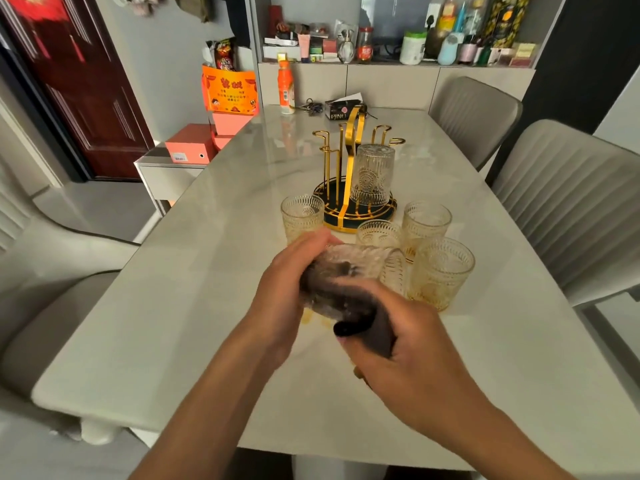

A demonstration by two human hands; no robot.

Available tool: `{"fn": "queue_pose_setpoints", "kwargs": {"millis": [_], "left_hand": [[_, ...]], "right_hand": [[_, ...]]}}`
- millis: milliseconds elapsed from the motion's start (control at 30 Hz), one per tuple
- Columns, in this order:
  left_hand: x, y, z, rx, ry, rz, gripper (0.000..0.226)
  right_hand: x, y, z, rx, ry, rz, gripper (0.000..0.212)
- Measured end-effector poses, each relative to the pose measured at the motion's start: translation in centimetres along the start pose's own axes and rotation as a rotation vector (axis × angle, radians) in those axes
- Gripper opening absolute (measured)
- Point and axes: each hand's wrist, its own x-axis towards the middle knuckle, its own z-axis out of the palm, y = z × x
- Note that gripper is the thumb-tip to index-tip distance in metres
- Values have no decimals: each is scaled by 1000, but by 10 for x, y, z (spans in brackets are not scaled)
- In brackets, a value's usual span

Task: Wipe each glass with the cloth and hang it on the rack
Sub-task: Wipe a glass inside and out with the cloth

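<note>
My left hand grips a patterned clear glass tipped on its side above the table. My right hand holds a dark brown cloth pushed into and around that glass. Behind them stands a gold rack on a dark round base, with one glass hanging upside down on a peg. Several more glasses stand upright near the base: one at the left, one in the middle, and two on the right.
The pale marble table carries an orange bottle, keys and a dark box at its far end. Grey chairs stand on the right and left. A cluttered shelf runs behind, and pink boxes sit on a side stand.
</note>
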Motion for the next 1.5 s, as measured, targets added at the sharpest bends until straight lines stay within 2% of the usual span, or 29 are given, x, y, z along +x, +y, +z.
{"fn": "queue_pose_setpoints", "kwargs": {"millis": [67, 100, 133, 200, 300, 333, 367, 400, 467, 533, 567, 633, 667, 767, 800, 833, 900, 967, 1000, 1033, 1067, 1133, 1200, 1267, 1300, 1367, 1433, 1467, 1500], "left_hand": [[-3, -11, 3, -21, 10, 305, 24], [-4, -16, 5, 12, 14, 414, 24], [-4, -18, 7, 60, 31, 459, 21], [0, -12, 7, 127, 87, 336, 15], [9, 4, 6, 136, 37, -190, 28], [9, 6, 7, 120, 19, -267, 32], [8, 4, 9, 118, 32, -252, 34], [6, -1, 12, 123, 72, -151, 33], [-2, -15, 13, 159, 169, 237, 22], [-6, -26, 7, 185, 115, 571, 18], [-7, -31, 5, 187, 86, 642, 18], [-5, -34, 2, 151, 96, 591, 18], [-2, -30, 3, 82, 116, 464, 18], [13, -17, 0, -152, 7, -189, 22], [15, -16, -3, -200, -41, -310, 25], [16, -16, -3, -245, -52, -335, 28], [10, -25, 1, -372, -9, -183, 31], [1, -37, 8, -430, 68, 62, 25], [-3, -40, 10, -427, 91, 136, 22], [-4, -40, 10, -425, 105, 140, 21], [-2, -35, 9, -427, 111, 87, 20], [5, -22, 2, -387, 71, -85, 24], [13, -7, -6, -267, -5, -233, 32], [15, 0, -10, -158, -41, -202, 31], [13, 0, -8, -146, -35, -94, 28], [8, -9, -1, -165, 8, 245, 26], [1, -23, 6, -167, 75, 484, 28], [-1, -25, 8, -162, 109, 495, 24], [0, -23, 9, -156, 148, 424, 19]], "right_hand": [[5, -13, -4, 631, 79, 296, 32], [7, -17, -6, 833, 94, 380, 28], [8, -18, -7, 876, 62, 404, 27], [9, -15, -9, 658, -27, 352, 37], [8, 2, -13, -81, -103, 63, 40], [8, 5, -15, -199, -115, 7, 37], [7, 6, -16, -209, -98, -5, 35], [7, 4, -15, -103, -71, 28, 35], [4, -3, -14, 386, -33, 230, 36], [5, -12, -11, 817, -2, 436, 30], [4, -12, -11, 845, -1, 460, 29], [3, -14, -10, 685, -73, 398, 37], [3, -11, -9, 475, -103, 298, 40], [6, 2, -6, -490, -125, -205, 43], [7, 5, -3, -695, -143, -289, 49], [5, 3, 1, -775, -136, -317, 55], [3, -5, 11, -691, -69, -236, 50], [5, -16, 17, -287, 57, 28, 29], [7, -15, 18, -88, 92, 137, 25], [7, -17, 18, -7, 86, 150, 24], [9, -18, 19, -84, 56, 64, 26], [9, -12, 16, -483, -19, -202, 38], [15, -7, 7, -665, -91, -251, 43], [21, -4, -3, -548, -104, -223, 35], [23, -5, -5, -384, -61, -181, 32], [19, -13, -8, 169, 40, 53, 26], [16, -24, -10, 646, 28, 274, 26], [15, -24, -11, 652, -17, 279, 27], [15, -23, -11, 568, -53, 263, 29]]}}
